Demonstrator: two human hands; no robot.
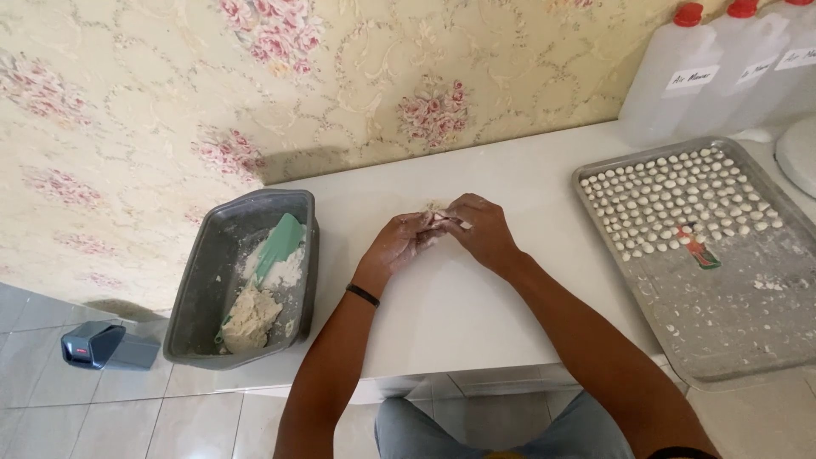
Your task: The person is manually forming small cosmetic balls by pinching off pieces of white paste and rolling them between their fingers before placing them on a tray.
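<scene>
My left hand (398, 242) and my right hand (483, 229) meet over the middle of the white counter (442, 314). Their fingertips pinch a small piece of pale dough (439, 209) between them; most of it is hidden by the fingers. Both hands are dusted with flour. A black band sits on my left wrist. To the left stands a grey rectangular tub (204, 289) holding a lump of dough (251, 319), loose flour and a green scraper (278, 245). On the right lies a metal baking tray (731, 314) with several rows of small white dough balls (680, 191) at its far end.
Three translucent plastic jugs with red caps (680, 76) stand at the back right against the floral wallpaper. A white round object (799, 153) shows at the right edge. A small dark device (93, 344) lies on the tiled floor at the left. A little colourful item (699, 248) rests on the tray.
</scene>
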